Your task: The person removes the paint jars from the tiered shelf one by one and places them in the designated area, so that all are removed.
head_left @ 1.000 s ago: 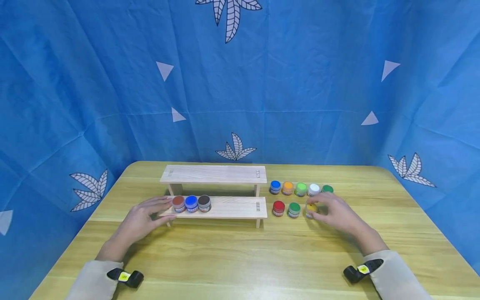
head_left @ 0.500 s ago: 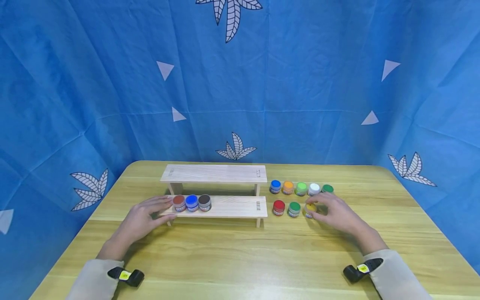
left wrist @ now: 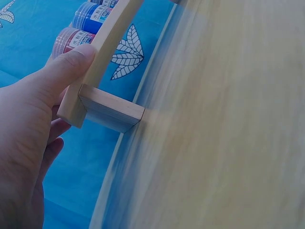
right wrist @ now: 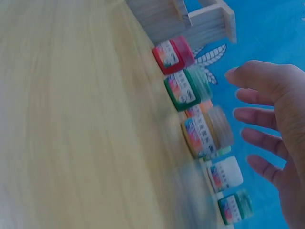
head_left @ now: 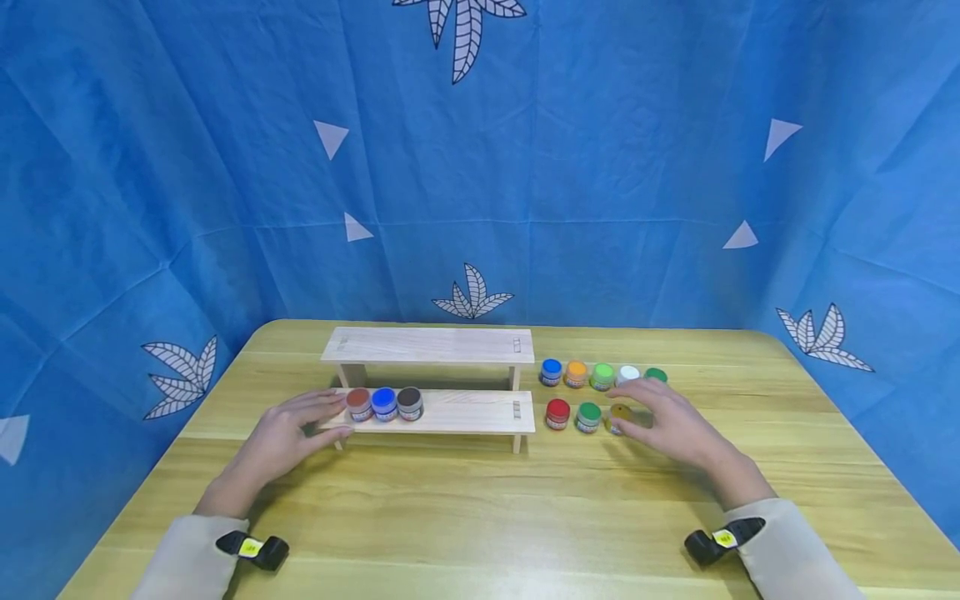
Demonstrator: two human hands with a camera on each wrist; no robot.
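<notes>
Blue cloth (head_left: 637, 167) hung behind the tabletop (head_left: 480, 517). On it, the ochre jar (right wrist: 200, 136) stood just right of the green jar (head_left: 588, 418), presumably spaced for easy pickup. Fingers of the right hand (head_left: 667, 419) were loosely spread beside it, holding nothing. The left hand (head_left: 277, 442) gripped the end of the lower shelf (head_left: 472, 414), apparently steadying it.

Ochre jar (head_left: 618, 412): partly covered by right hand (head_left: 666, 421), head view.
Jar labels (head_left: 557, 426): too small to read there.
Orange jar (right wrist: 194, 111): mostly hidden behind ochre jar, right wrist view.
Front shelf (left wrist: 105, 55): far end beyond upper edge, left wrist view.
Dark-brown jar (left wrist: 109, 3): cut off by same edge.
Red-brown jar (left wrist: 70, 40): partly behind left hand (left wrist: 28, 121).
</notes>
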